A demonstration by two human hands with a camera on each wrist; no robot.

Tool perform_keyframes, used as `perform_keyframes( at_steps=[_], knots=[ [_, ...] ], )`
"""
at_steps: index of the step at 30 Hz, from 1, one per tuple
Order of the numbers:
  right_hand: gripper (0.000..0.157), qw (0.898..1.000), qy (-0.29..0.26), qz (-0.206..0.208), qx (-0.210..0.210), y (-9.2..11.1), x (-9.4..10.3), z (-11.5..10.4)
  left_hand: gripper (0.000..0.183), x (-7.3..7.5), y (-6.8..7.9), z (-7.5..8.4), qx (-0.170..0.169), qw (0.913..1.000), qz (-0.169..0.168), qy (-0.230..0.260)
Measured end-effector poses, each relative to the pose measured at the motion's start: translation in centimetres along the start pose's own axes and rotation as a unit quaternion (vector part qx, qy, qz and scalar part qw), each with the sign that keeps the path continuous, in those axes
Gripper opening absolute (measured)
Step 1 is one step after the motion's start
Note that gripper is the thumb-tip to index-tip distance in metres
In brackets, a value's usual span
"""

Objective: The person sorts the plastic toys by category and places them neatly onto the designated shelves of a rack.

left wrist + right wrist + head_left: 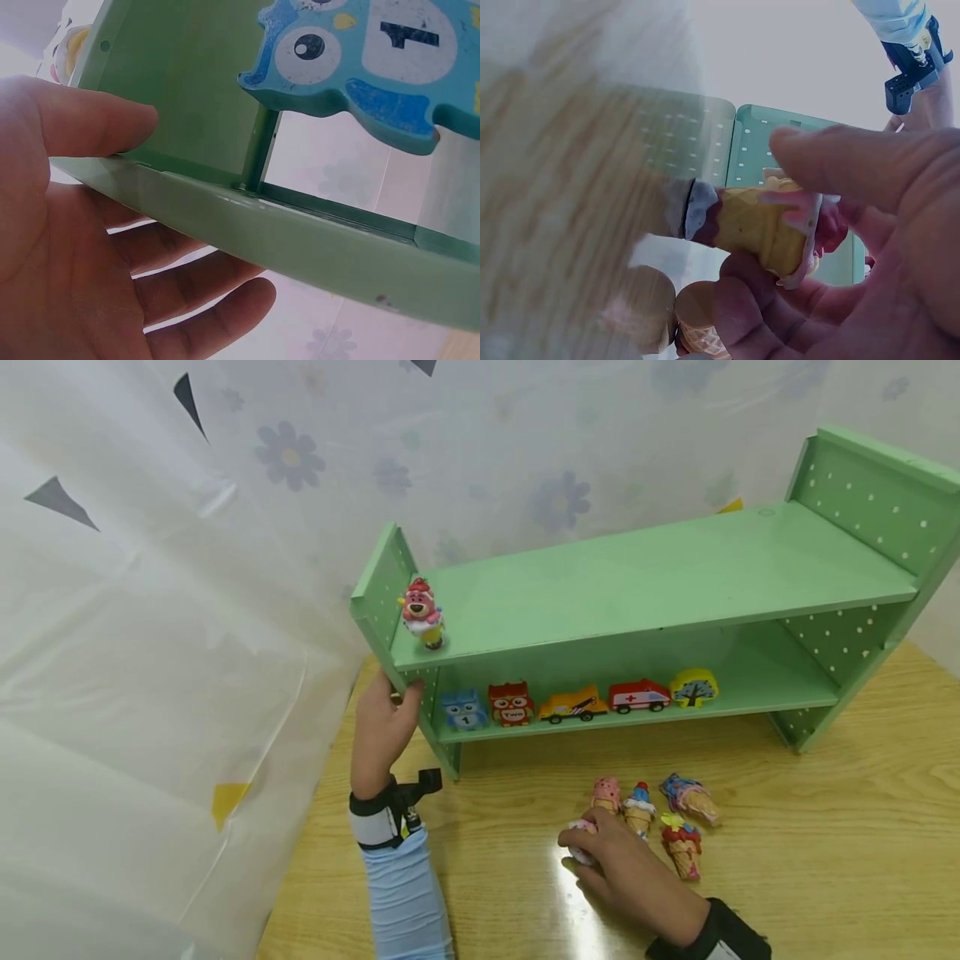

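Note:
My left hand (384, 727) grips the left side panel of a green two-tier shelf (600, 593). In the left wrist view the thumb lies on the panel's inner face and the fingers pass behind its edge. My right hand (626, 868) pinches a toy ice cream cone (761, 229) with pink icing and a tan cone, low over the table. Near that hand lie a pink ice cream cone (607, 793), a blue-topped cone (640, 810), a red-topped cone (682, 847) and a blue-purple cone (692, 799).
A pink bear sundae figure (422, 612) stands on the top tier's left end. Along the lower tier stand a blue owl (464, 710), a red owl (512, 704), a tow truck (573, 704), an ambulance (639, 696) and a tree block (693, 687). The wooden table (510, 868) meets a flowered sheet.

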State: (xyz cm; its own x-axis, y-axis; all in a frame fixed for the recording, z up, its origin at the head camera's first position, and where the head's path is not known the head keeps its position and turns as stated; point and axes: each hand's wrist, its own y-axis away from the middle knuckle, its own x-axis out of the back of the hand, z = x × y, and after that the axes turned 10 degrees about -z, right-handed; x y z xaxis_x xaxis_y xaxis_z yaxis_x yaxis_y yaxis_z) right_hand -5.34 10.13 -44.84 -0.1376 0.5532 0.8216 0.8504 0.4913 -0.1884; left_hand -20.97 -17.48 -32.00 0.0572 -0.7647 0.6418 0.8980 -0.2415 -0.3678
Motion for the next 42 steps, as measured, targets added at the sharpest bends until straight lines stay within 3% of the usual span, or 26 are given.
perform_keyframes(
  at_steps=[17,22,26,33,42],
  knots=[
    [0.019,0.997,0.058,0.027,0.040,-0.3,-0.5,0.3,0.034,0.0,0.0,-0.2,-0.001,1.0000,-0.003,0.004],
    [0.036,0.998,0.048,0.031,0.026,-0.5,0.5,-0.1,0.034,0.0,0.0,-0.1,0.002,1.0000,-0.005,0.005],
    [0.048,0.997,0.033,0.046,0.054,-1.4,2.7,-0.9,0.035,0.0,0.0,0.0,0.005,1.0000,-0.005,0.003],
    [0.048,0.983,0.032,0.106,0.145,-4.4,9.2,-3.9,0.034,0.0,0.0,0.0,0.002,1.0000,-0.004,0.004],
    [0.048,0.980,0.013,0.116,0.164,-7.1,15.2,-7.3,0.036,0.0,0.1,-0.1,0.000,0.9999,-0.007,0.013]
  ],
)
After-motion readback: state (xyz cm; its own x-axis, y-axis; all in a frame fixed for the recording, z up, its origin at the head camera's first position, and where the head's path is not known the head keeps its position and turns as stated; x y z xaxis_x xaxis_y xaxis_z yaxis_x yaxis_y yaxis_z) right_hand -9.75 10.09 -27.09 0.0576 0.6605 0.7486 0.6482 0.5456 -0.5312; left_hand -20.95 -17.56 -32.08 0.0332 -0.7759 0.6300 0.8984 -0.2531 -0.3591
